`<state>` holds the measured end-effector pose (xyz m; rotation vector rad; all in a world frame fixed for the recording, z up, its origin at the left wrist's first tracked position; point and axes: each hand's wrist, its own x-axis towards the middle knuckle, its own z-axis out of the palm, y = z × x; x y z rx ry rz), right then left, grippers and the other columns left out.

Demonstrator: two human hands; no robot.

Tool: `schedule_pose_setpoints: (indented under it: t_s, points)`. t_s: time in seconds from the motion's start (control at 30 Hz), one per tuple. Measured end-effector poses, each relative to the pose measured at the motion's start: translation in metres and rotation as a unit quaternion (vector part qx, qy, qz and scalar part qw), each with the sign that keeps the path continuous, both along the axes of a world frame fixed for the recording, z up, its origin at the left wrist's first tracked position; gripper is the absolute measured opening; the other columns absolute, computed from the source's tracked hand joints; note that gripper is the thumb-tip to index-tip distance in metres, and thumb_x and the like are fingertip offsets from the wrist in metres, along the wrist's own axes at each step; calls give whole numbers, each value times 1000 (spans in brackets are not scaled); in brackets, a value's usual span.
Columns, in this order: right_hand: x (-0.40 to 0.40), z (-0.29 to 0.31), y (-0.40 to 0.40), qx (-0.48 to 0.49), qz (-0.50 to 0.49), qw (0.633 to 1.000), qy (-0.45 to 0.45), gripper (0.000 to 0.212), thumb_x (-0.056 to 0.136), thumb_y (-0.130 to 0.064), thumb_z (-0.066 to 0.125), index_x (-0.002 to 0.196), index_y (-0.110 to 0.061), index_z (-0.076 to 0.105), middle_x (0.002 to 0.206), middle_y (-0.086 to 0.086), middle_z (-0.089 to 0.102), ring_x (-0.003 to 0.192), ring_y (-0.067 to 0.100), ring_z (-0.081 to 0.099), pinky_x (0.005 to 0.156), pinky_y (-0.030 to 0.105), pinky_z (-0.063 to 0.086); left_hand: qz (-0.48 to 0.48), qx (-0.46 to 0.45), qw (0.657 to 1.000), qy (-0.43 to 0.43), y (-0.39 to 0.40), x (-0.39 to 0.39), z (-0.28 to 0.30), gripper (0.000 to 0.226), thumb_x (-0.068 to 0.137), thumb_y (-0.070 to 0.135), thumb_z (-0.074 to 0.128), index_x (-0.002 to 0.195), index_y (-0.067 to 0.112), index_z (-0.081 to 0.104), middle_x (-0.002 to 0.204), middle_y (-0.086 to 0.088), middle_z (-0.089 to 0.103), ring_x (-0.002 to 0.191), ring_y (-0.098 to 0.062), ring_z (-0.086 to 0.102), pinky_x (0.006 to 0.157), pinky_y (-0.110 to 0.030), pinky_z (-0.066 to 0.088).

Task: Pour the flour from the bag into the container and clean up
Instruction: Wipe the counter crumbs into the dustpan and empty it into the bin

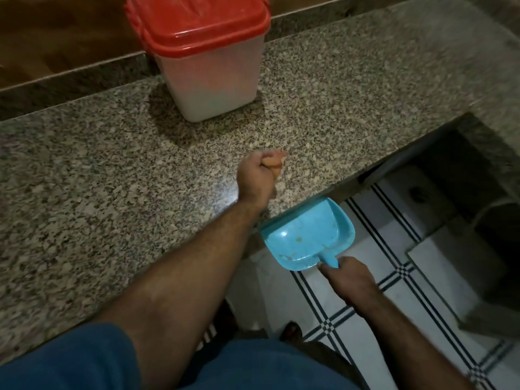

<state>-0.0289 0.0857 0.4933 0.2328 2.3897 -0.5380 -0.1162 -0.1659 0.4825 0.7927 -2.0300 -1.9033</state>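
A translucent white container [209, 80] with a red lid [197, 22] shut on it stands at the back of the speckled granite counter [84, 170]. My left hand [257, 175] is on the counter near its front edge, closed around an orange-brown object [274, 163], blurred, possibly a brush handle. Below the counter's edge my right hand [350, 280] grips the handle of a blue dustpan [306, 235], whose mouth sits tight under the edge. A few crumbs lie in the pan. No flour bag is in view.
A dark wooden ledge [56, 43] runs behind the counter. To the right the counter is cut away over a white tiled floor [399, 277] with dark line patterns. A dark recess [464, 175] lies under the counter's right part.
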Motion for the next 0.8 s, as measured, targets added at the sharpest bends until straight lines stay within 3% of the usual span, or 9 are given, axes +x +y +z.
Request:
schedule_pose_setpoints:
  t_s: [0.1,0.23,0.33,0.43,0.5,0.57,0.67,0.73,0.8]
  points:
    - [-3,-1,4,-2,4,1000,-3,38,99,-50,62,78,-19,63,73,0,65,64,15,61,54,26,41,1,-165,982,-88,-7,10,-50,25,92,17,60,110,11,76,95,3,74,81,-22,70,61,-38,58]
    - [-10,-10,12,-10,5,1000,-10,36,96,-53,64,80,-21,62,76,-1,66,71,19,65,59,28,45,-173,-144,974,-10,59,7,-24,20,101,14,64,95,2,78,106,-4,80,93,-17,73,78,-15,56]
    - [-28,-12,21,-11,16,1000,-15,37,94,-56,64,84,-21,64,80,1,68,73,20,68,59,28,47,-134,-90,987,21,80,-54,11,12,103,5,58,98,0,68,96,-15,69,75,-28,71,76,-55,65]
    - [-49,-10,34,-21,31,999,-23,38,94,-57,65,80,-21,62,77,1,67,69,19,66,55,27,46,-137,-138,981,13,86,-102,17,30,98,36,59,109,14,76,100,-19,75,76,-35,76,65,-49,65]
    - [-63,-13,43,-31,40,998,-29,38,93,-58,64,81,-23,62,76,1,67,69,20,67,57,31,52,-166,-119,976,-72,98,-104,10,31,92,37,62,97,13,81,91,-16,79,86,-40,78,72,-49,67]
    - [-76,-18,51,-37,55,997,-38,35,94,-57,65,82,-24,62,77,0,66,71,20,67,62,36,59,-208,-123,959,-147,110,-94,-3,26,81,27,68,96,11,83,98,-9,82,94,-32,78,82,-42,65]
    - [-91,-29,60,-62,78,994,-51,33,94,-54,65,79,-24,63,74,-1,65,68,19,65,65,38,59,-266,-167,935,-163,115,-69,-3,36,89,14,68,124,10,77,115,-3,79,101,-14,68,84,-26,48]
    - [-98,-35,64,-82,99,990,-54,32,94,-50,66,77,-23,63,70,-2,64,62,17,62,59,33,53,-243,-232,929,-157,100,-50,3,28,98,9,64,123,13,77,96,8,75,86,-4,65,81,-23,45]
    - [-100,-43,69,-98,125,986,-56,35,96,-49,66,72,-24,60,66,-5,61,58,14,57,54,26,45,-160,-185,960,-135,77,-24,9,24,97,1,65,112,11,82,84,15,73,73,7,68,74,-11,50]
